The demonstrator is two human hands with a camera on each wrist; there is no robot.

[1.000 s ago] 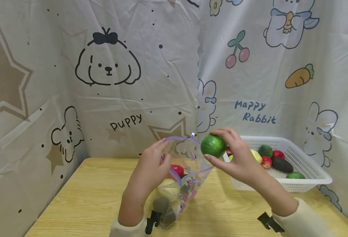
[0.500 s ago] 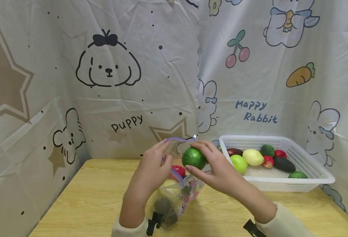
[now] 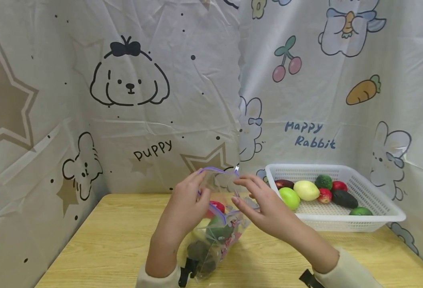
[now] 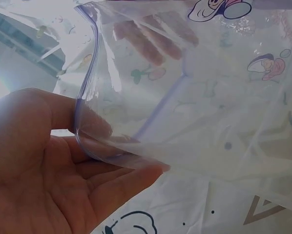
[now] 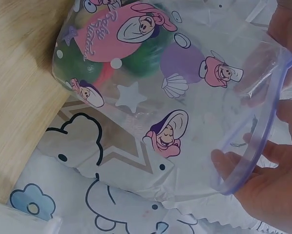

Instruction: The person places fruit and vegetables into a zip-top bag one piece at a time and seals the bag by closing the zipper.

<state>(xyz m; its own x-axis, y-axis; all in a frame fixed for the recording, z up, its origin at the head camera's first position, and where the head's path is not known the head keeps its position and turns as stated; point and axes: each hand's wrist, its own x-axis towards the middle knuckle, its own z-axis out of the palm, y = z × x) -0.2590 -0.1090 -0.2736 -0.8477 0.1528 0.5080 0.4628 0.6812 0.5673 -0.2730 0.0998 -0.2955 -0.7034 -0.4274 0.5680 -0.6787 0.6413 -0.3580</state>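
A clear zip bag (image 3: 237, 236) with a purple zip edge and cartoon print stands upright, its mouth spread. My left hand (image 3: 186, 206) pinches the left side of that edge between thumb and fingers; the left wrist view has the purple zip (image 4: 89, 63) running through the grip. At the right of the mouth, my right hand (image 3: 265, 206) has its fingers loosely spread and holds nothing, the fingertips just inside the rim. Through the film show a green lime (image 3: 218, 231), a red fruit (image 3: 216, 207) and dark round items (image 3: 198, 250) lower down.
A white plastic basket (image 3: 344, 224) stands at the back right with a green apple (image 3: 289, 199), a yellow lemon (image 3: 306, 190), a dark avocado (image 3: 344, 199) and several other fruits. Wood-grain table (image 3: 114, 236) runs up to the printed cloth (image 3: 154, 120) behind.
My right hand has carried the lime left over the bag's mouth and released it; the lime now lies inside the bag. The left hand keeps its pinch on the zip edge.
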